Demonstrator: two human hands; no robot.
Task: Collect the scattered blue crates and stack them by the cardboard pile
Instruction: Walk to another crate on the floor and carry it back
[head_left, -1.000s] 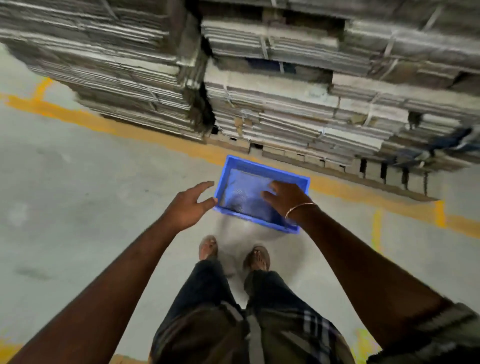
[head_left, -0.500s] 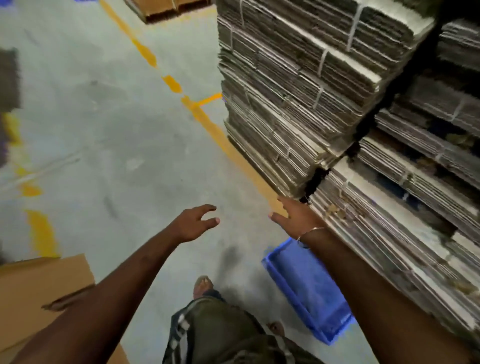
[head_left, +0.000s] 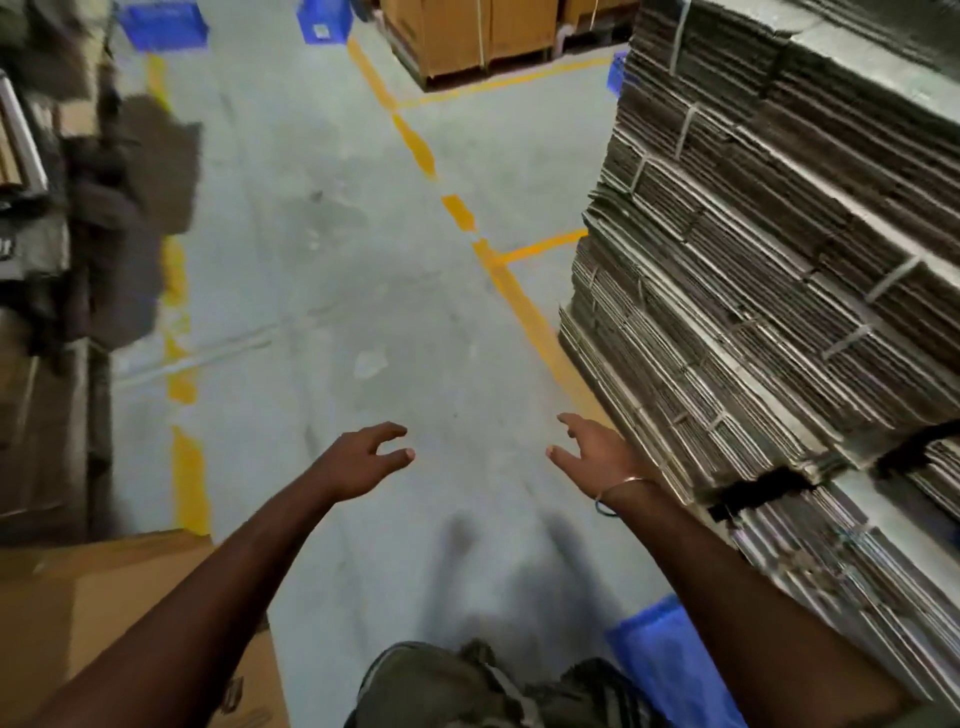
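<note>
While both my hands hang spread and empty, I log: far crate (head_left: 162, 25), second far crate (head_left: 323, 21), left hand (head_left: 358, 462), right hand (head_left: 597, 454), one crate (head_left: 670, 660) against cardboard pile (head_left: 779, 270). Two uncollected.

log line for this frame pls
left hand empty | right hand empty | blue crate on floor beside cardboard pile | far crates uncollected

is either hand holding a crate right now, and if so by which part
Nothing is held. The left hand and the right hand both hang over bare floor, fingers loosely spread. The nearest blue crate sits on the floor beside the cardboard pile, untouched.
</note>
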